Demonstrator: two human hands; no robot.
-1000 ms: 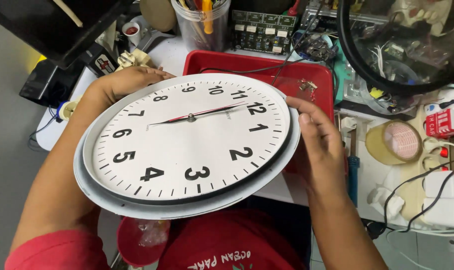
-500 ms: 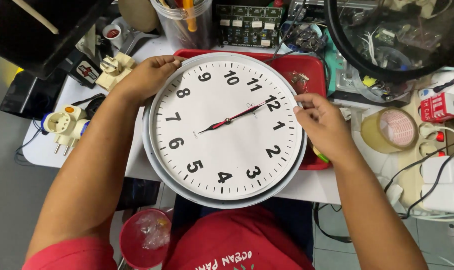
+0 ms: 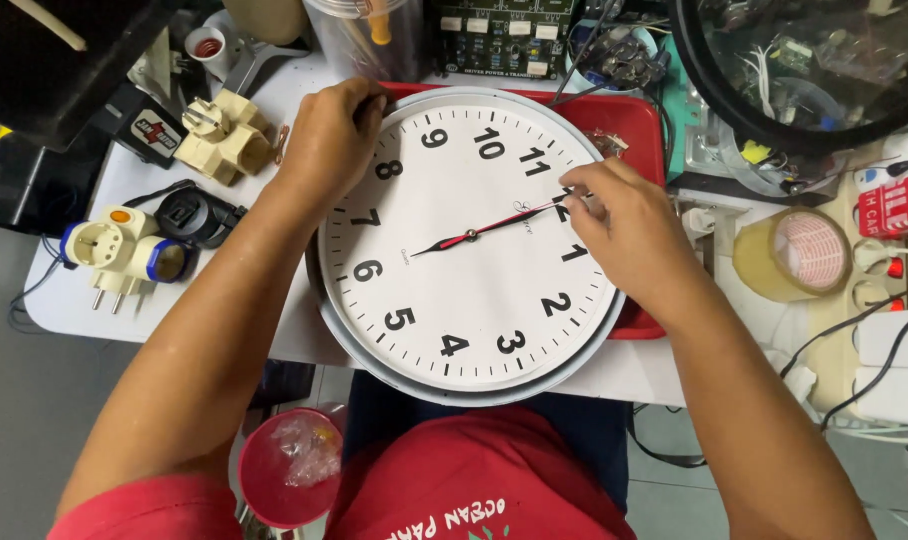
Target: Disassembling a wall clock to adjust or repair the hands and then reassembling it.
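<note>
Cluttered bench [image 3: 114,300]: round white clock [image 3: 469,245], black numerals, red-tipped hands.

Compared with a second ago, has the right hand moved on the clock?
Yes. The right hand has come off the rim of the wall clock and moved inward onto the dial, its fingertips now at the tips of the clock hands, over the red tray.

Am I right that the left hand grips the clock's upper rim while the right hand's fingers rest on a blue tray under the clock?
Not quite. The head view shows the right hand with its fingers on the clock face near the hand tips, not on the tray, which is red. The left hand does grip the upper rim.
</note>
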